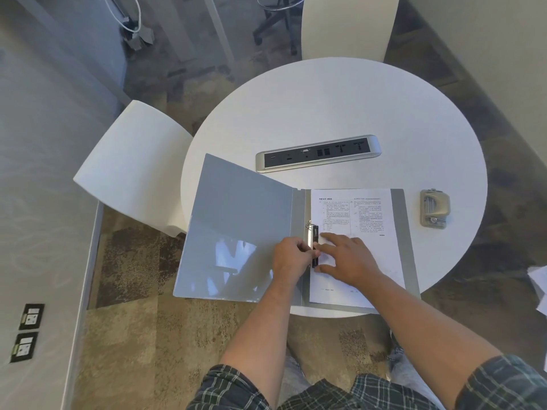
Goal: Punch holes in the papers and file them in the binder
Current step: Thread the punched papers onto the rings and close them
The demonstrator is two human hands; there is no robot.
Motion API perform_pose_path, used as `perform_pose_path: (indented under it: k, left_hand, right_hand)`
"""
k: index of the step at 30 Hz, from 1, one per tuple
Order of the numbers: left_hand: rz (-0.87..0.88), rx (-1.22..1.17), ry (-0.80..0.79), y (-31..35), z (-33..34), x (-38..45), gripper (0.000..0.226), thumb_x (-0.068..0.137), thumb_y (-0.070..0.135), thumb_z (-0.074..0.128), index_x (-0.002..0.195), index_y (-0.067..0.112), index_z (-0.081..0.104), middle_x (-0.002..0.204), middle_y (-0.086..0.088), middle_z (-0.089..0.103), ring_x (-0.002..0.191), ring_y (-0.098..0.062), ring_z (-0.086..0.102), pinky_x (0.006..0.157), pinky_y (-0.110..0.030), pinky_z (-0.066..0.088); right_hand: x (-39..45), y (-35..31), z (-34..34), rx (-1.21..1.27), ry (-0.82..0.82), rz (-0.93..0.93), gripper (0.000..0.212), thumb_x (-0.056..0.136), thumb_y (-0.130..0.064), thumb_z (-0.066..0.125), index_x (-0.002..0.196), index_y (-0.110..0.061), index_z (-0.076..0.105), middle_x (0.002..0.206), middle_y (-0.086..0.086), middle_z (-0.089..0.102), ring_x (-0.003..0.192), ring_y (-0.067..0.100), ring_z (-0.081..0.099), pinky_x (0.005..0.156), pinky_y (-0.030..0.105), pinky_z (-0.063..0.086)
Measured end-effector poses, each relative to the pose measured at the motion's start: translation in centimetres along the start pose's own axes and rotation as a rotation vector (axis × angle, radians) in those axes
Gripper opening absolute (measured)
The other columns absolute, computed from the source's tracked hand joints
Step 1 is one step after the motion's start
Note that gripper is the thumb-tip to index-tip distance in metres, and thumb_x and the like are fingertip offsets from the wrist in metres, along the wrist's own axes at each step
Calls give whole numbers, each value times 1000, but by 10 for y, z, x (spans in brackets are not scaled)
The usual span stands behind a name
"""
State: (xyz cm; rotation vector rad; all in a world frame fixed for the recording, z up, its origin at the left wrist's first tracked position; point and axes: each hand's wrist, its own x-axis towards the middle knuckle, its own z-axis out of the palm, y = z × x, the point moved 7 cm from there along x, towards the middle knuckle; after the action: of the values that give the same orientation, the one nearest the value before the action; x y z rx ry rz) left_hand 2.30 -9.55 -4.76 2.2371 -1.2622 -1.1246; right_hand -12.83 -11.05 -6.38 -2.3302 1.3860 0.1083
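Note:
A grey binder (pixel 236 232) lies open on the round white table (pixel 340 108), its left cover hanging past the table's edge. Printed papers (pixel 370 220) lie on its right half, against the metal ring clip (pixel 313 241) at the spine. My left hand (pixel 291 255) has its fingers curled round the clip from the left. My right hand (pixel 346 257) lies flat on the papers beside the clip, its fingertips touching it. A beige hole punch (pixel 434 208) stands on the table to the right of the binder, apart from both hands.
A silver power socket strip (pixel 318 153) is set into the table behind the binder. White chairs stand at the left (pixel 133 164) and far side (pixel 349 25). Loose white paper (pixel 540 288) shows at the right edge. A wall with sockets (pixel 28 332) runs along the left.

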Motion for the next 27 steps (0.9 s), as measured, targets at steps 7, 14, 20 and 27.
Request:
perform_pose_path:
  k: [7, 14, 20, 27]
  left_hand:
    - [-48, -37, -1, -8, -1, 1, 40, 70, 31, 91, 65, 6, 61, 61, -6, 64, 51, -13, 49, 49, -26, 41]
    - [-68, -1, -27, -5, 0, 6, 36, 70, 27, 92, 62, 10, 61, 57, 2, 59, 50, -15, 49, 51, -24, 42]
    - [-72, 26, -12, -2, -1, 9, 40, 65, 29, 94, 59, 12, 59, 53, 2, 53, 49, -16, 45, 50, -24, 38]
    - [-80, 39, 0, 0, -2, 5, 41, 63, 28, 94, 68, -1, 66, 59, -5, 60, 52, -19, 49, 52, -30, 44]
  right_hand:
    - [3, 0, -3, 17, 59, 55, 65, 95, -62, 55, 151, -30, 48, 156, -8, 48, 136, 17, 53, 108, 39, 37]
    - [8, -6, -8, -86, 24, 44, 63, 97, -59, 53, 150, -27, 49, 152, -8, 53, 129, 19, 57, 103, 39, 40]
    - [8, -8, 1, -88, 29, 56, 56, 91, -48, 68, 139, -19, 62, 136, -1, 66, 112, 25, 67, 86, 40, 52]
    - [5, -6, 9, -133, 88, 8, 59, 84, -39, 81, 134, -12, 66, 129, 4, 70, 97, 27, 71, 73, 38, 57]
